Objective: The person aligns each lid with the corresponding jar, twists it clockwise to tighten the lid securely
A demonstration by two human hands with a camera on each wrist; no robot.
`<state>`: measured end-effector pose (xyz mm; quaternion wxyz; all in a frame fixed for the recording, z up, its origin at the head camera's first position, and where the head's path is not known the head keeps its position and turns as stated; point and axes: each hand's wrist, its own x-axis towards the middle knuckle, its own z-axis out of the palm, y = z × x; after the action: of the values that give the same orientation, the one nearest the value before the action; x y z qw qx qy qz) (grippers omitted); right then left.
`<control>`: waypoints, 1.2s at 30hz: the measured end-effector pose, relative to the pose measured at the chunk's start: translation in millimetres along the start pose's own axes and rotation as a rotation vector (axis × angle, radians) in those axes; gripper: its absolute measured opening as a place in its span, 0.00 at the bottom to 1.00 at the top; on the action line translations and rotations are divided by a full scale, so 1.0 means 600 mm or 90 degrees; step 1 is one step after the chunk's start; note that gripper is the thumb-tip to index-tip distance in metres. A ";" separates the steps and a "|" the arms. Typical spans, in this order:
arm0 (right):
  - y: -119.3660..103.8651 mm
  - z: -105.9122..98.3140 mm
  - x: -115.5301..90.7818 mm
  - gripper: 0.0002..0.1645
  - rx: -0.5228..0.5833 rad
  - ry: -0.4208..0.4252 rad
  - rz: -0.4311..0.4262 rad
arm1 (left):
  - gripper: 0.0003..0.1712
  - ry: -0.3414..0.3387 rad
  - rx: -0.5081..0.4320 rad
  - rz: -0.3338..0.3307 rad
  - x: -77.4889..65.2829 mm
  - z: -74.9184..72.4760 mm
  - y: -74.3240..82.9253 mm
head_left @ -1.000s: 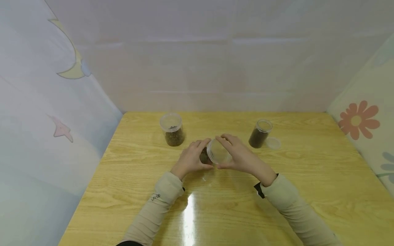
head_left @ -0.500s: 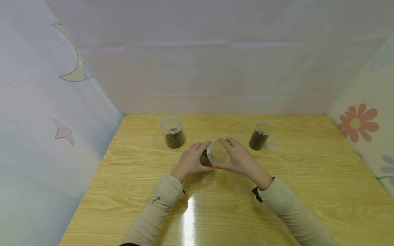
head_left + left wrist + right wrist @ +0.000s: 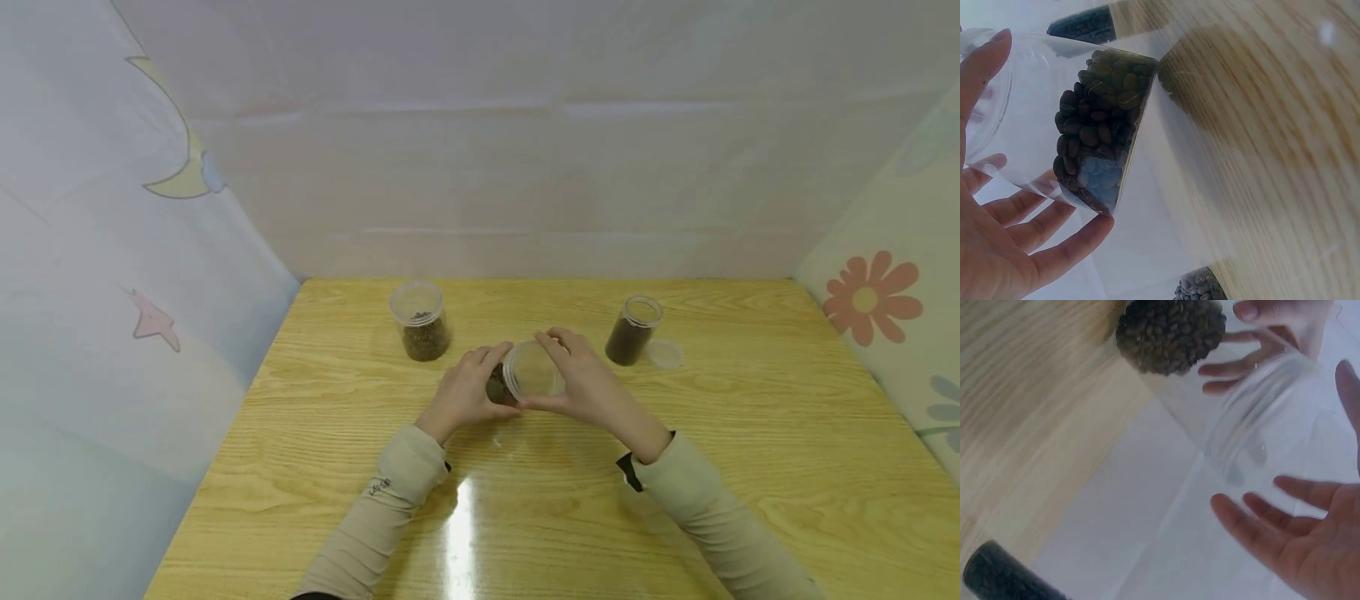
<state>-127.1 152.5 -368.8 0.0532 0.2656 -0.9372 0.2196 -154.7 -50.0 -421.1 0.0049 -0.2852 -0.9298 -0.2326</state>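
A clear screw-top jar (image 3: 1029,119), part filled with dark coffee beans (image 3: 1100,119), tilts above the table with its mouth end to the right. My left hand (image 3: 467,387) grips its side, thumb near the neck and fingers beneath. My right hand (image 3: 581,383) is spread around the jar's clear lid (image 3: 534,371). In the right wrist view, the fingers (image 3: 1254,531) look fairly straight, with a slim gap between them and the lid; the thumb also stands apart from it there. Whether any right fingertip touches the lid's far side is hidden.
A wide clear jar (image 3: 424,333) with dark contents stands at the back left. At the back right is a narrower jar (image 3: 628,337) of dark contents, beside a clear round lid (image 3: 665,354) on the wooden table (image 3: 750,467). Printed curtains border the table.
The right hand's fingers have shifted slightly around the lid. The left hand and the held jar keep nearly the same place. The head view has tilted a little.
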 end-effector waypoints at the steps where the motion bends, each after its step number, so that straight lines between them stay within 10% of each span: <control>1: 0.003 -0.002 0.000 0.55 0.005 0.003 -0.022 | 0.55 0.001 -0.003 0.000 0.000 0.000 0.000; 9: 0.021 -0.008 0.003 0.52 0.017 -0.013 -0.141 | 0.55 0.001 -0.014 0.003 0.000 0.000 -0.001; 36: -0.002 0.008 0.003 0.53 -0.008 -0.006 0.047 | 0.56 -0.004 -0.012 0.001 0.000 0.000 0.000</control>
<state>-128.0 148.5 -372.2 0.0425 0.2319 -0.9480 0.2139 -154.6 -49.9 -421.3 -0.0007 -0.2865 -0.9274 -0.2405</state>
